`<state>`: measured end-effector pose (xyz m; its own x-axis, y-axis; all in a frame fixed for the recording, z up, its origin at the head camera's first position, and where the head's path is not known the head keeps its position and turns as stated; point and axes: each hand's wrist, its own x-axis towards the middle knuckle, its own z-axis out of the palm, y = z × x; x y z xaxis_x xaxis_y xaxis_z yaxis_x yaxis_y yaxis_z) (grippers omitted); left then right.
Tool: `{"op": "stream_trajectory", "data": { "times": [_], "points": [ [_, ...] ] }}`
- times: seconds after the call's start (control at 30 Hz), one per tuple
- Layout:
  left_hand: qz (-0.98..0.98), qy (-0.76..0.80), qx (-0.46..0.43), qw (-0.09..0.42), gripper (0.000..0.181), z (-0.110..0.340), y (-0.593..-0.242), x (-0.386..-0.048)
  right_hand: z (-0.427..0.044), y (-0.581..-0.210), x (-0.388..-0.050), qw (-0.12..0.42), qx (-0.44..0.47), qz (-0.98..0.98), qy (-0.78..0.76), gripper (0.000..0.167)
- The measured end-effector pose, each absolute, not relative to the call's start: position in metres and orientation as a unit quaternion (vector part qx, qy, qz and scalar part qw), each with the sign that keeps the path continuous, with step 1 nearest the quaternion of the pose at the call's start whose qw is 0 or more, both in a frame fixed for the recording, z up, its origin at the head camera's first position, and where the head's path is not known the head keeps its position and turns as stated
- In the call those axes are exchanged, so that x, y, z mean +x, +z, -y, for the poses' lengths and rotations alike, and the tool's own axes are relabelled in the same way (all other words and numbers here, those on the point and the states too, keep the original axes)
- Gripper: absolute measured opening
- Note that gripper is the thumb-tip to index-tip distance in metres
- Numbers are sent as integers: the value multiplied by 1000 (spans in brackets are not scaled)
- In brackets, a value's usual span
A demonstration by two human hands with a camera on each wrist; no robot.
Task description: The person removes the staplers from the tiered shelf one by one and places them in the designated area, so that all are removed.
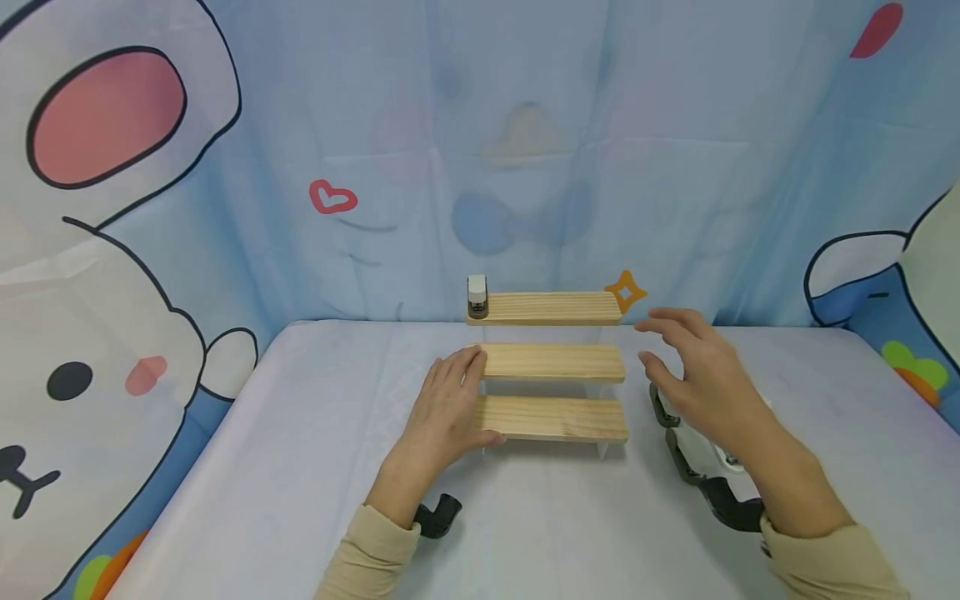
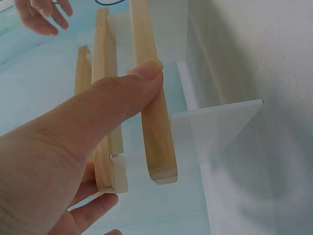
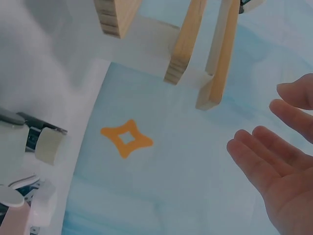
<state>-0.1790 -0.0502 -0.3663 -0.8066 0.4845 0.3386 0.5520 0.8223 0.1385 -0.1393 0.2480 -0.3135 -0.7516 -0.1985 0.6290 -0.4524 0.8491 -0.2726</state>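
Observation:
A three-tier stand with pale wooden boards [image 1: 555,363] and clear side supports [image 2: 220,122] stands at the back of the table. My left hand [image 1: 442,408] grips its left end, the thumb on the lowest board and the fingers by the middle one. At the left end of the top board sits a small item [image 1: 477,296] with a pale top and dark base, which looks like a stapler. My right hand [image 1: 708,387] hovers to the right of the stand, fingers apart and loosely bent. In the right wrist view that hand [image 3: 279,171] holds nothing.
More pale-topped, dark-based items [image 1: 678,454] lie under my right forearm, partly hidden. The right wrist view shows several of them, one cream-topped [image 3: 48,146]. Close behind the stand hangs a blue printed curtain [image 1: 405,242]. A white cloth [image 1: 300,467] covers the table.

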Motion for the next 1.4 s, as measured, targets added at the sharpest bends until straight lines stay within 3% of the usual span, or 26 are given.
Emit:
{"op": "stream_trajectory", "data": {
  "times": [1.4],
  "points": [
    [948, -99, -269, 141, 108, 50, -367, -181, -185, -305, -199, 245, 259, 905, 230, 29]
  ]
}}
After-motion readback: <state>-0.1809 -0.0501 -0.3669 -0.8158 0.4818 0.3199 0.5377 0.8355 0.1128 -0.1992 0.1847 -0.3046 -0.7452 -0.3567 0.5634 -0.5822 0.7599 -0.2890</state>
